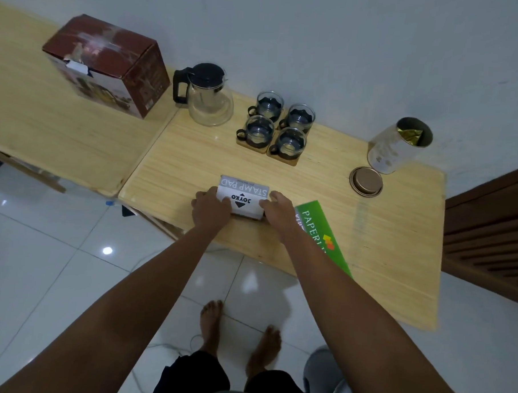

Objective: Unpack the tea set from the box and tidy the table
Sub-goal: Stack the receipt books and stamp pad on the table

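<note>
A light wooden table [369,231] stands against the wall, and a second wooden table [47,133] joins it at the left edge. On this second table, toward its back edge, stands the dark red tea set box [109,63], closed. On the first table, at the back left corner, stands the glass teapot [207,94] with a black lid and handle. Just beside it, along the back edge, four glass cups [277,127] with dark holders sit close together on wooden coasters. Near the back right corner an open tin [398,146] leans, and its round lid [366,181] lies flat just in front of it. At the front edge lies a green paper pack [321,231]. Next to it is the white stamp pad box [242,197]. The left hand [211,209] grips its left end and the right hand [281,210] grips its right end, fingers curled around the sides.
</note>
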